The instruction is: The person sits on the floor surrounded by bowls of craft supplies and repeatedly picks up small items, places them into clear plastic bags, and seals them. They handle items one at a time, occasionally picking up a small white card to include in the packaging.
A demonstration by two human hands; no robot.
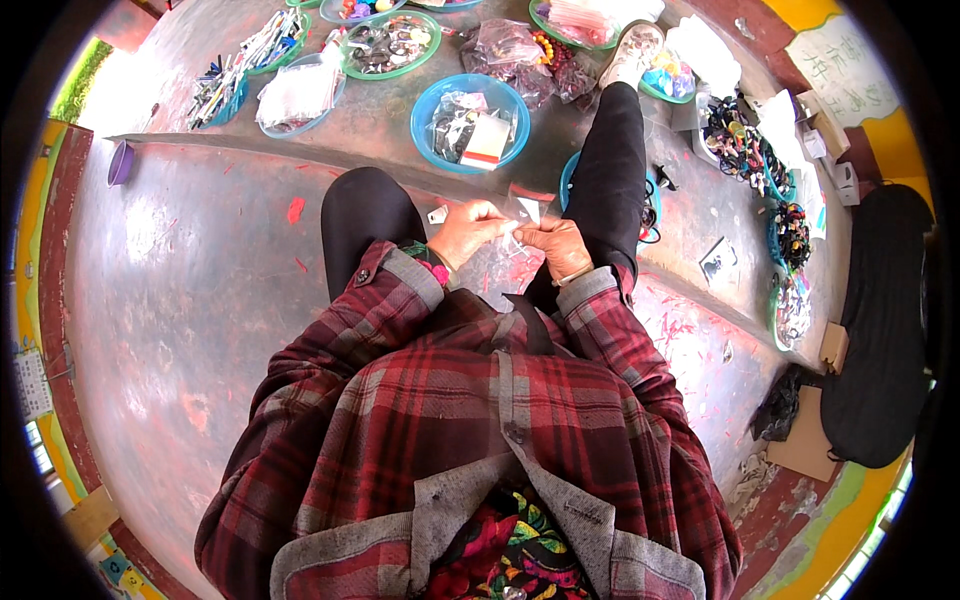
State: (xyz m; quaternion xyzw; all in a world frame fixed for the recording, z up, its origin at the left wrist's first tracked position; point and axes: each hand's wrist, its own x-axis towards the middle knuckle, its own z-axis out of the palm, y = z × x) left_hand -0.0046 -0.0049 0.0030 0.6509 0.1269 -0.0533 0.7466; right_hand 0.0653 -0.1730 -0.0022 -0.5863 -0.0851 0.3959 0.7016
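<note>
Clear small bag pinched between left hand and right hand, blue bowl beyond

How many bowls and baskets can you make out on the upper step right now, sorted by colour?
Blue bowls, round: 3, one holding small clear bags, one with a white bag, one with thin sticks
Green-rimmed bowls: 2, one of small trinkets, one partly hidden behind pink bags
Total: 5. More dishes at the top edge and the right side are too cut off to count.
</note>
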